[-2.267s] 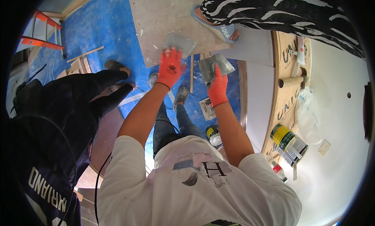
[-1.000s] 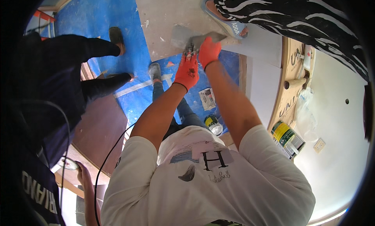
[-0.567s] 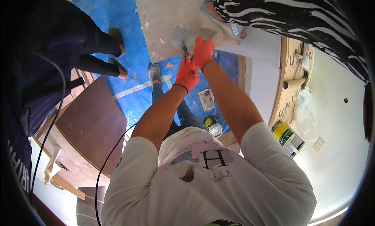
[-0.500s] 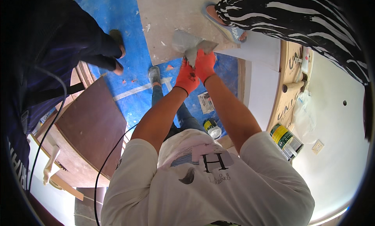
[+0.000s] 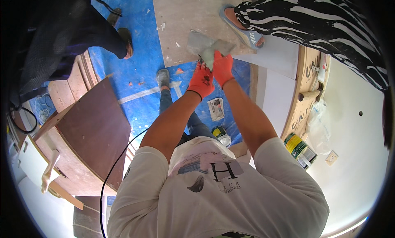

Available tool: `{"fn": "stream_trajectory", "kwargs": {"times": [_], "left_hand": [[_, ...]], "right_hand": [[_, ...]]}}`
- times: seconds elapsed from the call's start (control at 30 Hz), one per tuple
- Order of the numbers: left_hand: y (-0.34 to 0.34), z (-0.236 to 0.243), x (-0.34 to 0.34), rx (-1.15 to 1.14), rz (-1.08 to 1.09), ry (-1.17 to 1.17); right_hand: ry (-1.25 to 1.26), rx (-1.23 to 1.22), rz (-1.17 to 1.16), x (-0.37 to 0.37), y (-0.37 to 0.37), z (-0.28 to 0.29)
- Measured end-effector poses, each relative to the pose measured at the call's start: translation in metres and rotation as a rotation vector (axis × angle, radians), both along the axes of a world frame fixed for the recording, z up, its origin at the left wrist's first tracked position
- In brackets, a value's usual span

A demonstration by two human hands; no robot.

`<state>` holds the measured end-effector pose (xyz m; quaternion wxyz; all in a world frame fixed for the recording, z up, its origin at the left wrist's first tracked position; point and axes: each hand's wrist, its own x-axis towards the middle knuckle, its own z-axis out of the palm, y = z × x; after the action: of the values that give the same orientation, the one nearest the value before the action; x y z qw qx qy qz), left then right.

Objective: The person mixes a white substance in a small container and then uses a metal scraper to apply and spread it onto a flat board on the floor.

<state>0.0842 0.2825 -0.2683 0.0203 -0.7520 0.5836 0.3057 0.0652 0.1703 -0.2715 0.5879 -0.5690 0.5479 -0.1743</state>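
Observation:
Both my hands wear orange gloves and are close together in front of me, above the near edge of a pale, dusty board (image 5: pixel 177 16). My left hand (image 5: pixel 202 81) is closed around a putty knife, its palm side smudged dark. Beside it, my right hand (image 5: pixel 223 68) grips a second putty knife. Their broad grey blades, a left blade (image 5: pixel 199 41) and a right blade (image 5: pixel 224 46), cross or overlap just beyond my fingers. The handles are hidden in the gloves, and which blade belongs to which hand is unclear.
A blue sheet (image 5: pixel 144 40) covers the floor. One paint can (image 5: pixel 222 136) stands by my legs, another paint can (image 5: pixel 301 150) at right. A person in patterned trousers (image 5: pixel 304 20) stands far right; a person in dark clothes (image 5: pixel 61 45) is at left. A brown panel (image 5: pixel 90 131) stands left.
My hands and the blades have shifted slightly, the right blade turning in view. The person at left has changed stance, uncovering more of the items behind the brown panel.

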Motion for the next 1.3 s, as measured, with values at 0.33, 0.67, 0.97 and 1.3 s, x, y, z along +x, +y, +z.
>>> {"fn": "stream_trajectory", "kwargs": {"times": [0.33, 0.67, 0.97, 1.3], "left_hand": [[-0.006, -0.106, -0.036, -0.824, 0.353, -0.224], [0.001, -0.041, -0.001, -0.329, 0.166, 0.067], [-0.017, 0.012, 0.087, -0.080, -0.147, -0.183], [-0.012, 0.021, 0.054, -0.336, 0.268, 0.210]], "right_hand": [[-0.059, -0.129, 0.065, 0.048, 0.016, -0.006], [0.022, -0.520, 0.396, 0.125, -0.048, -0.024], [0.033, -0.532, 0.412, -0.089, -0.040, 0.071], [-0.044, -0.237, 0.138, -0.139, -0.013, 0.050]]}}
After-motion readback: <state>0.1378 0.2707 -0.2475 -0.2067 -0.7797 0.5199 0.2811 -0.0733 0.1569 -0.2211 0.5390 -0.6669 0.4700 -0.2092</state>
